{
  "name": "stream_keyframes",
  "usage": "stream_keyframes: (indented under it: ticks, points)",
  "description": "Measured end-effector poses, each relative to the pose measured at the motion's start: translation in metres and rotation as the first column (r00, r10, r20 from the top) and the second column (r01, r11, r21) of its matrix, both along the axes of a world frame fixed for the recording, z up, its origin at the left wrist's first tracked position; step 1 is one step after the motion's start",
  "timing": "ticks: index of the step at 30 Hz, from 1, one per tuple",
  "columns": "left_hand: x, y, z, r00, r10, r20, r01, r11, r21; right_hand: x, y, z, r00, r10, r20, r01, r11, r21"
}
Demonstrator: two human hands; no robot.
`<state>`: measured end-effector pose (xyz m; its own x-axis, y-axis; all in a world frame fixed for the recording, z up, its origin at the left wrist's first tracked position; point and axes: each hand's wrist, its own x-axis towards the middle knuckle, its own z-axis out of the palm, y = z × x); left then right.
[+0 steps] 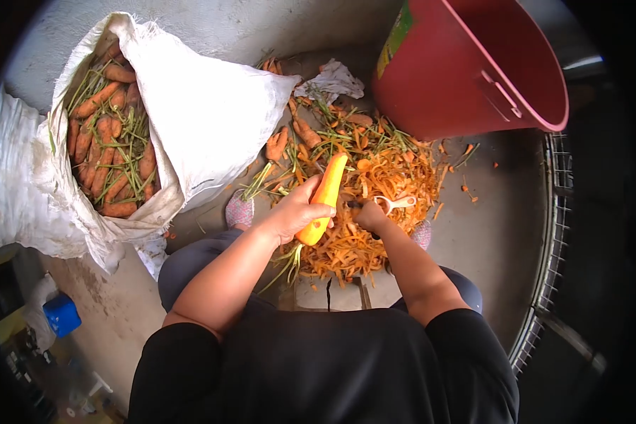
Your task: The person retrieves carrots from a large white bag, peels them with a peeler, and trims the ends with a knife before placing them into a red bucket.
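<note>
**Over the peel heap, one carrot in hand**

On the concrete floor between our knees, we see the left hand (pixel 295 212) closed around a carrot (pixel 324 199), fingers wrapped about its lower half so that the bright, already smooth upper part points away from us over the pile of peelings (pixel 374 205). The right hand (pixel 369 215) is clenched on a pale peeler (pixel 394 203), whose head lies just beside the carrot.

We judge the work to be well under way but far from finished. The heap of orange shavings and green stalks is broad, and the carrot in hand looks clean along most of its visible length. A few rough carrots lie at the far edge of the heap, and the white sack (pixel 212 113) on our left is open and holds many more with their skins on. A red bucket (pixel 473 71) stands beyond the heap; what it holds we cannot see.
</note>
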<state>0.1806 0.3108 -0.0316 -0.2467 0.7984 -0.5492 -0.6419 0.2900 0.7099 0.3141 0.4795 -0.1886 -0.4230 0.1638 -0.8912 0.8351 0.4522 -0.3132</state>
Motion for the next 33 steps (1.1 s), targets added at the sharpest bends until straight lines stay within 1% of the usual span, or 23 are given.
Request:
stream_keyframes:
  ticks: [2,4,5,6,8,9,10,11,12,13,14,16,19,22,23,25,27,28,29,30,31,32,33]
  points:
    - [0.007,0.005,0.006,0.996,-0.039,-0.077,0.038,0.999,-0.006,-0.008,0.007,0.046,0.999,-0.031,-0.021,0.031,0.999,0.022]
    - [0.011,0.008,0.009,0.98,-0.085,-0.178,0.085,0.996,-0.01,-0.005,0.021,0.071,0.96,-0.253,-0.117,0.248,0.967,-0.053]
    - [0.012,0.009,0.014,0.958,-0.152,-0.242,0.128,0.985,-0.113,0.005,0.02,0.095,0.92,-0.318,-0.23,0.325,0.946,-0.008]
    - [0.013,0.009,0.014,0.9,-0.214,-0.379,0.165,0.974,-0.158,0.011,0.018,0.124,0.871,-0.378,-0.314,0.391,0.92,-0.025]
    - [0.016,0.009,0.008,0.719,-0.322,-0.615,0.203,0.945,-0.257,0.028,0.015,0.16,0.768,-0.302,-0.564,0.371,0.928,0.01]
    - [0.016,0.01,0.018,0.741,-0.386,-0.549,0.233,0.915,-0.329,0.038,0.012,0.164,0.745,-0.203,-0.636,0.367,0.92,0.136]
    - [0.018,0.009,0.017,0.707,-0.385,-0.593,0.215,0.916,-0.339,0.046,0.006,0.17,0.718,-0.094,-0.69,0.366,0.894,0.259]
    - [0.021,0.008,0.012,0.67,-0.383,-0.636,0.193,0.917,-0.35,0.057,0.001,0.179,0.674,-0.023,-0.738,0.353,0.888,0.295]
    - [0.024,0.006,0.005,0.632,-0.382,-0.675,0.169,0.917,-0.361,0.061,-0.008,0.195,0.708,0.005,-0.706,0.346,0.869,0.353]
    - [0.027,0.004,0.003,0.583,-0.328,-0.744,0.124,0.94,-0.318,0.063,-0.018,0.208,0.74,0.029,-0.672,0.337,0.849,0.407]
    - [0.027,0.003,0.002,0.596,-0.378,-0.709,0.174,0.922,-0.346,0.065,-0.027,0.218,0.77,0.05,-0.637,0.327,0.826,0.46]
    - [0.021,0.005,0.017,0.61,-0.477,-0.632,0.277,0.876,-0.394,0.071,-0.037,0.228,0.788,0.073,-0.611,0.295,0.827,0.479]
    - [0.023,0.003,0.013,0.582,-0.466,-0.666,0.265,0.883,-0.387,0.075,-0.045,0.239,0.82,0.157,-0.55,0.212,0.809,0.548]
    - [0.023,0.0,0.014,0.562,-0.469,-0.681,0.261,0.882,-0.392,0.077,-0.047,0.239,0.81,0.194,-0.553,0.202,0.793,0.574]
    - [0.023,-0.001,0.014,0.561,-0.475,-0.678,0.266,0.879,-0.395,0.076,-0.048,0.237,0.834,0.196,-0.516,0.173,0.795,0.581]
    - [0.027,-0.001,0.015,0.493,-0.523,-0.695,0.27,0.852,-0.449,0.07,-0.048,0.232,0.877,0.2,-0.437,0.113,0.798,0.592]
    - [0.036,0.0,0.023,0.42,-0.597,-0.683,0.282,0.801,-0.527,0.061,-0.048,0.22,0.886,0.188,-0.424,0.101,0.815,0.571]
    - [0.041,0.001,0.025,0.366,-0.591,-0.719,0.326,0.805,-0.495,0.055,-0.046,0.212,0.888,0.182,-0.421,0.097,0.822,0.561]
    - [0.048,0.003,0.028,0.309,-0.58,-0.754,0.373,0.803,-0.465,0.05,-0.044,0.199,0.89,0.214,-0.402,0.049,0.832,0.552]
    - [0.054,0.004,0.03,0.249,-0.567,-0.785,0.423,0.793,-0.439,0.052,-0.035,0.165,0.909,0.342,-0.239,-0.146,0.797,0.585]
    - [0.058,0.005,0.036,0.251,-0.553,-0.794,0.424,0.801,-0.423,0.056,-0.038,0.151,0.919,0.281,-0.278,-0.071,0.81,0.581]
    - [0.053,0.006,0.029,0.394,-0.486,-0.78,0.36,0.863,-0.356,0.052,-0.038,0.146,0.918,0.23,-0.323,-0.001,0.815,0.579]
    - [0.043,0.009,0.015,0.527,-0.398,-0.751,0.277,0.916,-0.29,0.051,-0.033,0.146,0.85,0.158,-0.502,0.144,0.848,0.51]
